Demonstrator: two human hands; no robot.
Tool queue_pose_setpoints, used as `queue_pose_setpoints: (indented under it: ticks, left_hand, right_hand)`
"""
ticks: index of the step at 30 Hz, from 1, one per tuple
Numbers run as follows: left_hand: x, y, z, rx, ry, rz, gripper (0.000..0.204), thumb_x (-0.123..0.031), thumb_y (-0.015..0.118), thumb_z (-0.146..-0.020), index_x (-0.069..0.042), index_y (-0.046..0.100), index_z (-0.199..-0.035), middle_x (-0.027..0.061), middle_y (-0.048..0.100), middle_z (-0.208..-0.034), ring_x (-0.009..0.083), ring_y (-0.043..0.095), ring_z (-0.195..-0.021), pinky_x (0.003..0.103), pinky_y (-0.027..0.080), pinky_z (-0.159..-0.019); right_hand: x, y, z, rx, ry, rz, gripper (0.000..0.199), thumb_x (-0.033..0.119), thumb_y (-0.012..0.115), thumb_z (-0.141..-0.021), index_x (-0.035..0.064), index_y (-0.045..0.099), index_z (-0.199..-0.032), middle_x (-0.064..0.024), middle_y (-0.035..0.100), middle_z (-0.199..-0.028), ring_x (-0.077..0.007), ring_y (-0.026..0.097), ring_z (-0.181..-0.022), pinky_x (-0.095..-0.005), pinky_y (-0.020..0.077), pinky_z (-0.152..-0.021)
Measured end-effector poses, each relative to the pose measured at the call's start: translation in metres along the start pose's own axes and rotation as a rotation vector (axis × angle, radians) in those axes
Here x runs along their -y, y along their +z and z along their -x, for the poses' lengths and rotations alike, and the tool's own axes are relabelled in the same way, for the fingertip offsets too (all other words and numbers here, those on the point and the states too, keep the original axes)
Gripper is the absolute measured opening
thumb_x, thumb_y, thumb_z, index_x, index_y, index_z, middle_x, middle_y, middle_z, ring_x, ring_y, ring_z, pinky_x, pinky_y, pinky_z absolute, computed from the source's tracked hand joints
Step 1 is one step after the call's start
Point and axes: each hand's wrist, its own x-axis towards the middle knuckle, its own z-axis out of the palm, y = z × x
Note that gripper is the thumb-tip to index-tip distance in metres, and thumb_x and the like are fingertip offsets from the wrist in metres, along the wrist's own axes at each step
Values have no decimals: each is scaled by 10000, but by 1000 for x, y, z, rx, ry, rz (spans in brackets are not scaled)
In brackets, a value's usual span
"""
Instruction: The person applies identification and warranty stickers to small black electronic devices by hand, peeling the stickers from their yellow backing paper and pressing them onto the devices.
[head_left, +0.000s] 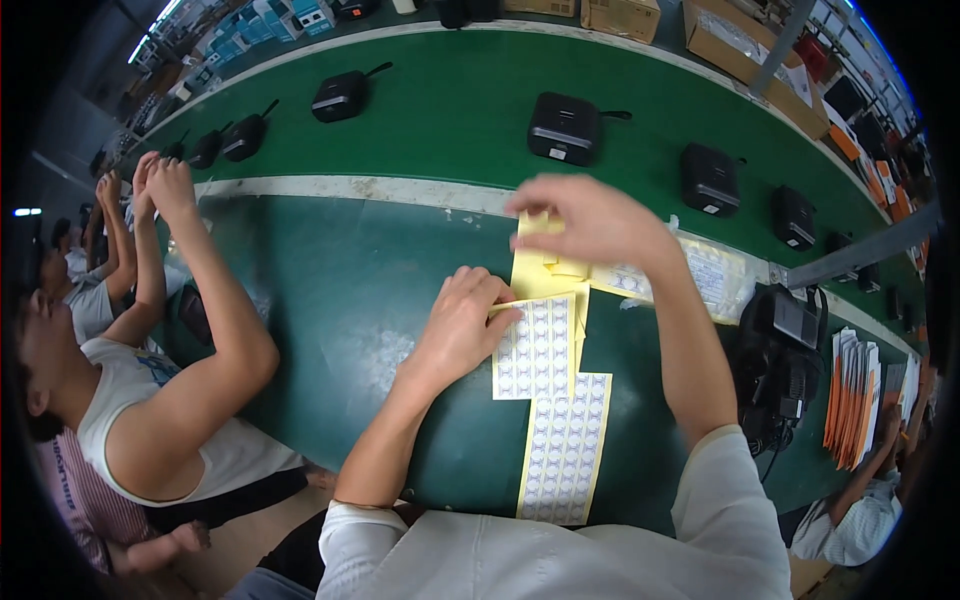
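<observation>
My left hand (462, 325) grips the upper left corner of a sheet of round printed stickers (535, 355), thumb on top of the sheet. A second sticker sheet (565, 455) lies nearer to me, partly under the first. Yellow backing paper (540, 272), with curled or folded pieces on it, spreads beyond the held sheet. Above that paper hovers my right hand (592, 222), slightly blurred, its thumb and fingers apart; nothing shows between them. More sticker sheets (628, 280) lie beneath my right forearm, beside a clear plastic bag (715, 278).
Black cases with wrist straps (565, 128) stand along the green belt (440, 110) beyond a pale rail (370, 187). At right are a black bag (775, 345) and orange-and-white packets (852, 400). A co-worker (190, 400) sits close on my left, arms raised. Cardboard boxes (620, 15) line the far side.
</observation>
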Motion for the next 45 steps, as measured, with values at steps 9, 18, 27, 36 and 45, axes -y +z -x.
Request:
queue_pose_setpoints:
  ticks: [9, 18, 27, 36, 45]
  left_hand:
    - [9, -18, 0, -20, -227, 309, 127, -101, 685, -843, 24, 665, -860, 116, 615, -805, 273, 580, -790, 376, 463, -697]
    - [17, -8, 5, -313, 16, 92, 173, -54, 721, -784, -16, 630, -927, 102, 651, -856, 295, 617, -843, 388, 481, -787]
    - [17, -6, 2, -346, 216, -138, 202, 2, 742, -704, -43, 616, -855, 83, 635, -865, 280, 612, -843, 382, 491, -768]
    - [16, -7, 4, -186, 117, -103, 141, -54, 690, -794, -23, 571, -864, 101, 569, -880, 304, 607, -799, 417, 493, -655]
    - [22, -5, 10, -73, 2, -69, 133, -87, 632, -869, -16, 530, -915, 146, 612, -850, 357, 624, -751, 446, 500, -632]
  right_hand:
    - [-3, 41, 29, 39, 115, 4, 272, 269, 705, -842, 19, 672, -943, -122, 674, -876, -257, 638, -817, -361, 496, -737]
    - [-4, 46, 28, -2, 110, -55, 254, 267, 674, -860, 15, 689, -890, -133, 666, -777, -258, 632, -721, -360, 481, -657]
    - [-4, 51, 28, 54, 107, 2, 248, 245, 646, -857, 4, 700, -884, -131, 675, -816, -288, 636, -754, -376, 497, -697]
    - [1, 57, 29, 43, 137, 144, 227, 235, 641, -876, 21, 706, -912, -122, 659, -895, -305, 625, -884, -395, 493, -796]
    - [11, 56, 31, 101, 223, 145, 211, 214, 659, -870, 27, 679, -966, -144, 694, -886, -307, 660, -868, -415, 501, -791]
